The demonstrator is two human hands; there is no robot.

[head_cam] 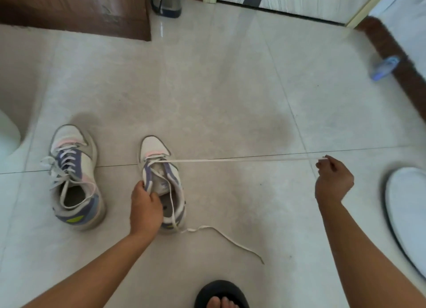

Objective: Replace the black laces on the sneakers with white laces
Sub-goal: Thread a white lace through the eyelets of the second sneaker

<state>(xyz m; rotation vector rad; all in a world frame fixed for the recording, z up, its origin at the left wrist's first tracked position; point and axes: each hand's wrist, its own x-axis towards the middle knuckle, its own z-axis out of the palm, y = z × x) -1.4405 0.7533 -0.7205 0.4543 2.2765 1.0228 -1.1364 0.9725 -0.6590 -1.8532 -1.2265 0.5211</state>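
Lacing half done: left sneaker [73, 178] seemingly finished in white; we are steadying right sneaker [161, 181] on floor, left hand [145, 206] gripping it, right hand [334, 181] pinching white lace [230, 159] taut.

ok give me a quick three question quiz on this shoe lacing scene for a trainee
1. True or false: the right hand pinches the taut white flat lace.
2. Which grey-and-purple sneaker is fully laced: A, left sneaker; B, middle sneaker?
3. What does the left hand grip?

Key: 1 true. 2 A. 3 The middle sneaker's side by its opening; the lace's other end lies loose on the pale tiled floor.
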